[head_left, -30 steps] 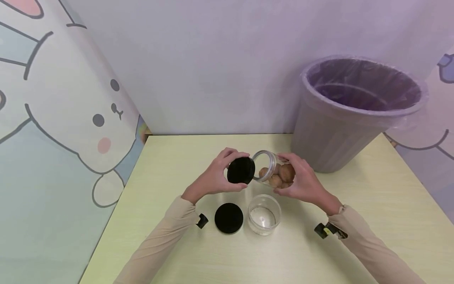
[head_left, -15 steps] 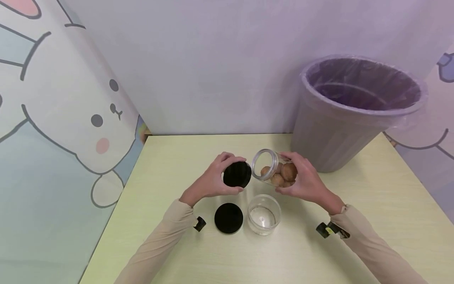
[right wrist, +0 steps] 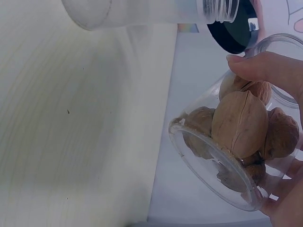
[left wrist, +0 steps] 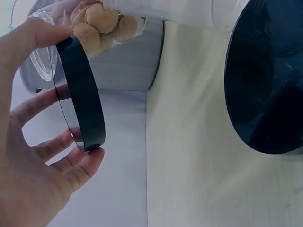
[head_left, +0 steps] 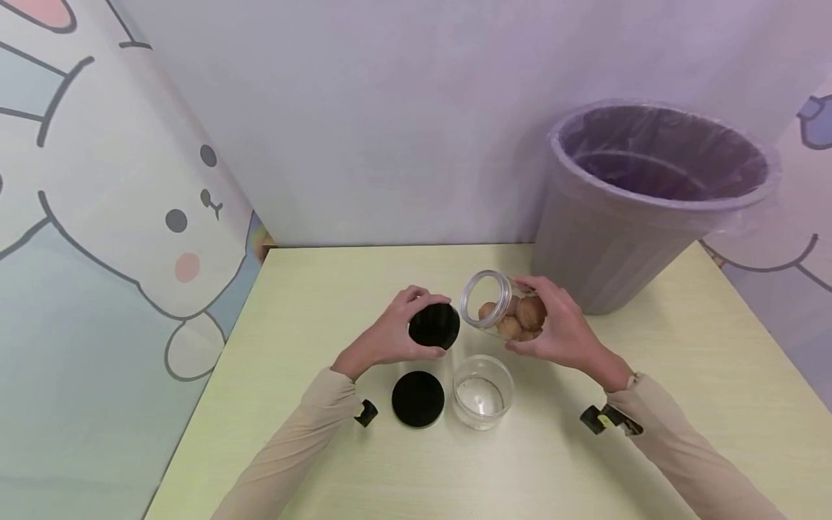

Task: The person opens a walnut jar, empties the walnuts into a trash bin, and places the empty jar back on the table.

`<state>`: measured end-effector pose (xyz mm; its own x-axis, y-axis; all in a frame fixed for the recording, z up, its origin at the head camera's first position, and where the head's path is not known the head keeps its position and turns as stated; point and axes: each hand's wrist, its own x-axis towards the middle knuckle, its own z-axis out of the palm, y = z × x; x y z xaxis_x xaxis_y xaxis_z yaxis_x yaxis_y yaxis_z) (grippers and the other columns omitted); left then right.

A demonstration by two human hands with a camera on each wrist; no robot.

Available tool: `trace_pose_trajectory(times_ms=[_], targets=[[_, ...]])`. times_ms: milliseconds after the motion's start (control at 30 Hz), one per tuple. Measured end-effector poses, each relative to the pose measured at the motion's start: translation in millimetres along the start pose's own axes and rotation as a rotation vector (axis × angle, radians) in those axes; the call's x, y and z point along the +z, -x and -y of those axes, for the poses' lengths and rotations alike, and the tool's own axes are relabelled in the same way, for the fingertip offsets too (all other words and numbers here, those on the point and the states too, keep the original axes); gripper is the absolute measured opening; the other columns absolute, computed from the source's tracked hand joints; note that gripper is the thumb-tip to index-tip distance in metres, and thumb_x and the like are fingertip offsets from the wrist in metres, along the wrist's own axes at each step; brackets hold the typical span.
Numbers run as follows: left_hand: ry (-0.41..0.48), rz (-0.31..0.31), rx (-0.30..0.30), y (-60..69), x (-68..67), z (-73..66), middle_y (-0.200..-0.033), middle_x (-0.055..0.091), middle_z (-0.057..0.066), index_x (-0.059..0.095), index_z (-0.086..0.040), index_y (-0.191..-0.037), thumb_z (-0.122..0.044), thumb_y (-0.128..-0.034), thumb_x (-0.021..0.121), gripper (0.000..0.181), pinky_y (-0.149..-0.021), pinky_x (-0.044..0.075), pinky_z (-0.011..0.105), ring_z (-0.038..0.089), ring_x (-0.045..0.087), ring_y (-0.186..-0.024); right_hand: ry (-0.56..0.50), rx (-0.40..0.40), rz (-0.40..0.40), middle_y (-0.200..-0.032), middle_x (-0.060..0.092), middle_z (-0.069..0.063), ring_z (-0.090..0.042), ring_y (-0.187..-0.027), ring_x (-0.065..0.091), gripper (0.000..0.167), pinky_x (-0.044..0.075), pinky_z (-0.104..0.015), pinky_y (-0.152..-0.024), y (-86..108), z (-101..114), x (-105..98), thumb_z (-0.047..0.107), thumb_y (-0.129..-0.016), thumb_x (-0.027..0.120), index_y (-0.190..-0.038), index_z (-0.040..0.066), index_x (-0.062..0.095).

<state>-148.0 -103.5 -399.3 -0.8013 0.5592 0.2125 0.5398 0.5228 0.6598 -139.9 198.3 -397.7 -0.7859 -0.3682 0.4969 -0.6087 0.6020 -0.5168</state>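
Two things held in the head view: a black lid [head_left: 434,326] between the parted thumb and fingers of the left hand [head_left: 390,336], and a tilted jar [head_left: 503,300] of walnuts [head_left: 531,313] within the curled fingers of the right hand [head_left: 560,328], mouth toward the left fingertips. Lid and jar rim side by side; cannot tell whether touching. Nearer the sleeves than the fingers, a second lid [head_left: 418,399] on the table [head_left: 539,469], and just right of it a clear jar [head_left: 481,421], upright. Beyond the right fingers, a grey bin [head_left: 598,253].

From the left wrist, thumb on the lid's near rim, fingertips at the opposite edge, spread to its breadth. Past the thumb tip, walnuts behind the clear wall; well apart from the fingertips, the second lid.

From the right wrist, thumb laid along the tilted jar's side, other fingers partly seen behind it, walnuts between. Beyond the thumb tip, part of the black lid.
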Motion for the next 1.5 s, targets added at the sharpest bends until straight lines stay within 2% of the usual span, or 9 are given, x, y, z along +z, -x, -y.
trace_pose_trajectory(times_ms=[400,767,933,1100,1267,1500], targets=[[-0.044,0.063,-0.079,-0.5,11.7,6.0,-0.122,0.04,0.002,0.051,-0.028,-0.134,-0.037,-0.0692,0.08,0.071,-0.088,0.043,0.042,0.02,0.038,-0.111,-0.013,0.0,-0.012,-0.117,0.058,-0.012,-0.027,-0.102,0.054,0.099,0.038,-0.048,-0.083,2.8,0.3,-7.7,0.021,-0.044,0.096,-0.129,0.006,0.048],[-0.121,0.1,-0.076,-3.9,23.3,15.0,-0.121,0.04,0.004,0.051,-0.024,-0.134,-0.039,-0.0701,0.08,0.072,-0.087,0.042,0.041,0.022,0.036,-0.109,-0.015,-0.001,-0.04,-0.116,0.059,-0.01,-0.025,-0.101,0.055,0.099,0.042,-0.043,-0.081,4.5,2.5,-15.2,0.019,-0.043,0.096,-0.129,0.005,0.048],[-0.131,0.113,-0.092,-4.1,26.5,16.9,-0.12,0.04,0.006,0.052,-0.022,-0.133,-0.036,-0.0689,0.082,0.072,-0.087,0.042,0.041,0.023,0.036,-0.109,-0.015,-0.003,-0.039,-0.118,0.058,-0.006,-0.02,-0.102,0.055,0.101,0.044,-0.031,-0.082,4.8,3.5,-19.0,0.019,-0.043,0.096,-0.13,0.006,0.047],[-0.154,0.157,-0.121,-5.3,29.3,17.7,-0.122,0.039,0.006,0.052,-0.023,-0.133,-0.036,-0.0697,0.082,0.071,-0.084,0.044,0.04,0.023,0.035,-0.107,-0.03,-0.022,-0.044,-0.119,0.058,-0.006,-0.018,-0.103,0.056,0.102,0.039,-0.015,-0.086,5.5,4.3,-23.9,0.018,-0.043,0.096,-0.132,0.007,0.046],[-0.186,0.188,-0.15,-7.2,32.9,18.6,-0.121,0.039,0.004,0.052,-0.026,-0.132,-0.037,-0.069,0.081,0.071,-0.082,0.045,0.038,0.021,0.035,-0.106,-0.034,-0.036,-0.054,-0.118,0.058,-0.005,-0.016,-0.103,0.055,0.104,0.037,-0.012,-0.087,5.5,5.6,-28.0,0.017,-0.041,0.096,-0.132,0.006,0.046],[-0.222,0.213,-0.141,-11.3,36.3,19.5,-0.116,0.042,0.004,0.054,-0.025,-0.129,-0.036,-0.0663,0.083,0.07,-0.08,0.044,0.038,0.021,0.037,-0.103,-0.04,-0.03,-0.06,-0.118,0.058,-0.006,-0.016,-0.103,0.055,0.103,0.038,-0.011,-0.087,5.9,8.4,-35.5,0.016,-0.041,0.096,-0.131,0.006,0.046]])
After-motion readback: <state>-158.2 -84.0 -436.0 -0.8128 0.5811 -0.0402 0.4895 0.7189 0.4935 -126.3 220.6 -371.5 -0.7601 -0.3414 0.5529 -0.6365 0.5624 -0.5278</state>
